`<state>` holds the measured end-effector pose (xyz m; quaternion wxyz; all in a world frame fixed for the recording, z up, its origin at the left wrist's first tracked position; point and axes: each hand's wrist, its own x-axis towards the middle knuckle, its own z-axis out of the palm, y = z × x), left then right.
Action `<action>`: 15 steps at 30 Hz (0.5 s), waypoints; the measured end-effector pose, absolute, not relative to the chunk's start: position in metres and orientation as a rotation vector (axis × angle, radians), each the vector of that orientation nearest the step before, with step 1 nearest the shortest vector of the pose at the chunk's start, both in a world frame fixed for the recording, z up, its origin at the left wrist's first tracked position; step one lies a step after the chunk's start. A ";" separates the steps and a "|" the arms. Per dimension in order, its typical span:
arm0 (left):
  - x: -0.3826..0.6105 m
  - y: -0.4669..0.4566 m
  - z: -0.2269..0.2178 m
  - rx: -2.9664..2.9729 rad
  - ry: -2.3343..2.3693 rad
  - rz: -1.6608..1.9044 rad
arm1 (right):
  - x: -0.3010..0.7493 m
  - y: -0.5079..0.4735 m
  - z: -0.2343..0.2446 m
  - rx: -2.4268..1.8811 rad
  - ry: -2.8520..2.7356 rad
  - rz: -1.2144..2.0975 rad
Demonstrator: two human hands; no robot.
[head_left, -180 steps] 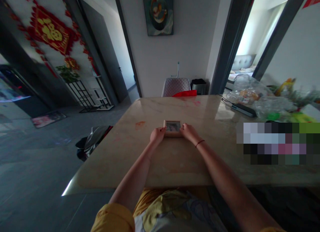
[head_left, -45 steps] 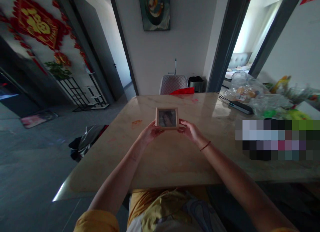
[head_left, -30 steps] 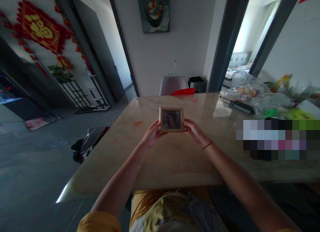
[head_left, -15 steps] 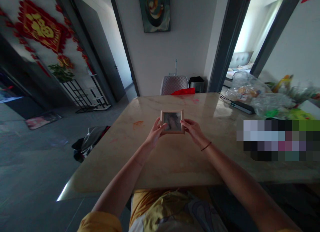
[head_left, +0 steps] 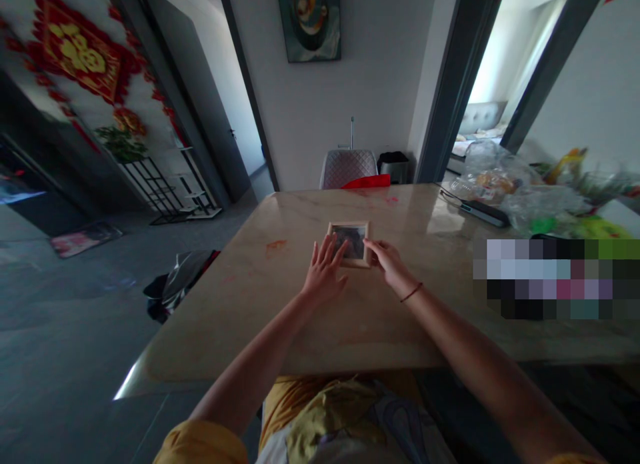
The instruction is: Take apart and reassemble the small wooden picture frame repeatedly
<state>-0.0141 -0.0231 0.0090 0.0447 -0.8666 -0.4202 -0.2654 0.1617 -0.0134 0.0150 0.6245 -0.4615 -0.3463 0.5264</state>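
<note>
Gripping the frame (head_left: pixel 356 240) by its right edge with the right hand (head_left: pixel 387 256): thumb side at the rim, other fingers curled beside or under it, cannot tell which. With the left hand (head_left: pixel 324 272), holding nothing: fingers spread wide, reaching over the frame's left side and part of its face. Touching or hovering just above, cannot tell.

From the left palm, ahead and to the right; from the right hand, directly left and slightly ahead. About equally near to both, set between them, but firmly held only on the right. Close to square, so no sure long axis; sides running roughly straight away from the hands. Facing up over the table (head_left: pixel 350 321), flat or slightly raised, cannot tell.

Well to the right of the right hand and farther out: device (head_left: pixel 485 214) and bags (head_left: pixel 543 204). Straight ahead of both hands, past the table's far edge: chair (head_left: pixel 349 167).
</note>
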 end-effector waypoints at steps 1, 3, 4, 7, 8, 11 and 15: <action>-0.013 -0.024 0.010 -2.601 -1.292 -0.774 | 0.161 -0.014 0.015 -1.061 -0.791 1.210; -0.012 -0.024 0.011 -2.542 -1.306 -0.723 | 0.159 -0.016 0.016 -1.052 -0.797 1.217; -0.011 -0.023 0.012 -2.536 -1.297 -0.696 | 0.159 -0.017 0.016 -1.045 -0.808 1.222; -0.012 -0.021 0.014 -2.571 -1.244 -0.622 | 0.158 -0.019 0.018 -1.023 -0.837 1.233; -0.012 -0.020 0.015 -2.591 -1.232 -0.615 | 0.158 -0.019 0.018 -1.011 -0.836 1.236; -0.014 -0.018 0.017 -2.653 -1.227 -0.670 | 0.159 -0.019 0.019 -0.980 -0.840 1.262; -0.016 -0.018 0.019 -2.753 -1.265 -0.886 | 0.160 -0.016 0.020 -0.945 -0.954 1.259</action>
